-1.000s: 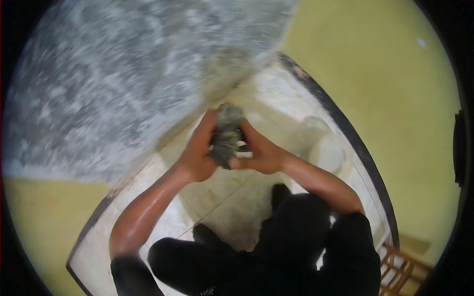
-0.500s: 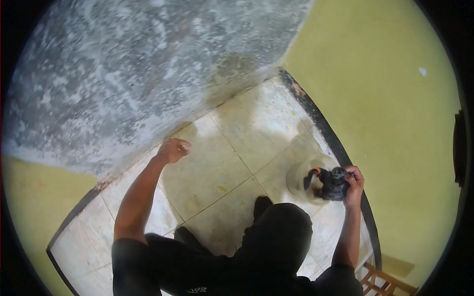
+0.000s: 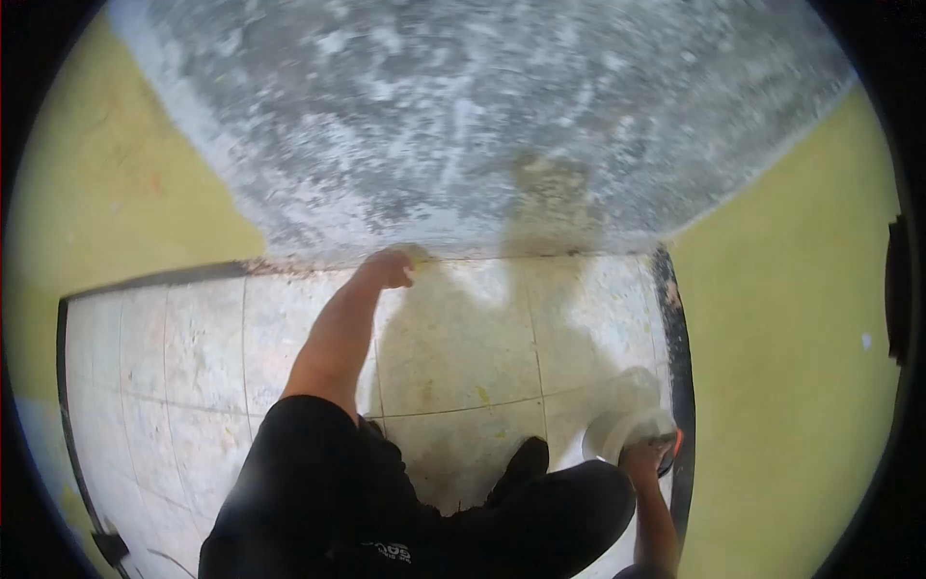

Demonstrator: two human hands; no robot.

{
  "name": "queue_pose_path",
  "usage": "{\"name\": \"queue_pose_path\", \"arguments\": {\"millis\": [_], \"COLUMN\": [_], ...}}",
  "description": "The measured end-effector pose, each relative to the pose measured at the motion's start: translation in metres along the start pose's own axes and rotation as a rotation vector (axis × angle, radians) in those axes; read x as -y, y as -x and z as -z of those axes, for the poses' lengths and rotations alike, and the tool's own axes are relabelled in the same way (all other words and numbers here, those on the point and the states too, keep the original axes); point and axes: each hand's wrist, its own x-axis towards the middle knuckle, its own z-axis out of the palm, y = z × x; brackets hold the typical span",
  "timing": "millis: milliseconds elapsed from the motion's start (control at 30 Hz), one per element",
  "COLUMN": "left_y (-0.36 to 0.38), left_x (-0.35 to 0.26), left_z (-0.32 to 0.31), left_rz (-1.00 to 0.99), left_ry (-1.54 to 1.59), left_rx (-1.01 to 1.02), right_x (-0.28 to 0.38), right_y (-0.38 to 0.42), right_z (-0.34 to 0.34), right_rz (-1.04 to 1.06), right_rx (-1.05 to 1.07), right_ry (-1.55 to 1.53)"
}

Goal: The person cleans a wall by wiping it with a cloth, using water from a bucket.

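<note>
My left hand [image 3: 394,269] is held out near the foot of the patchy grey wall [image 3: 463,125]. Its fingers are curled, and whether anything is in them is too small to tell. At the lower right my right hand [image 3: 644,454] reaches over the mouth of a whitish bucket [image 3: 606,434] on the tiled floor. Its fingers are hard to make out. An orange item [image 3: 678,441] shows by the bucket's right rim, beside the hand. The black bundle is mostly hidden.
Yellow-green walls [image 3: 791,318] flank the grey patch on both sides. A dark baseboard [image 3: 679,338] runs along the right wall. My dark shoe [image 3: 527,457] rests on the stained floor tiles [image 3: 463,357]. A small dark object [image 3: 111,548] lies at the lower left.
The view has turned toward the grey wall. My right hand has gone from holding the black bundle beside the bucket to reaching over its mouth. My left arm remains extended.
</note>
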Motion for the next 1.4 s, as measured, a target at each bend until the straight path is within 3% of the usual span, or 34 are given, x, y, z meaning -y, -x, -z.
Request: {"name": "queue_pose_path", "arguments": {"millis": [67,167,300,467,867,1100,1400], "left_y": [0.008,0.018,0.023,0.040,0.038,0.034,0.034], "left_x": [-0.007,-0.003,0.024,0.037,0.032,0.028,0.029], "left_z": [0.006,0.013,0.009,0.007,0.008,0.003,0.008], "left_rz": [-0.001,0.004,0.098,0.343,0.187,0.184,0.256], "left_ry": [0.048,0.077,0.067,0.103,0.054,0.017,0.184], "left_rx": [-0.011,-0.001,0.020,0.158,0.132,0.143,0.189], "right_x": [0.008,0.005,0.003,0.012,0.028,0.027,0.011], "right_y": [-0.015,-0.039,-0.038,-0.026,-0.034,-0.037,-0.038], "right_z": [-0.002,-0.005,-0.003,-0.009,-0.017,-0.020,-0.024], "right_rz": [-0.003,-0.063,-0.091,-0.096,-0.091,-0.087,-0.077], "right_rx": [-0.045,0.122,0.186,0.204,0.231,0.233,0.220], "right_ry": [-0.055,-0.331,-0.451,-0.475,-0.512,-0.519,-0.505]}}
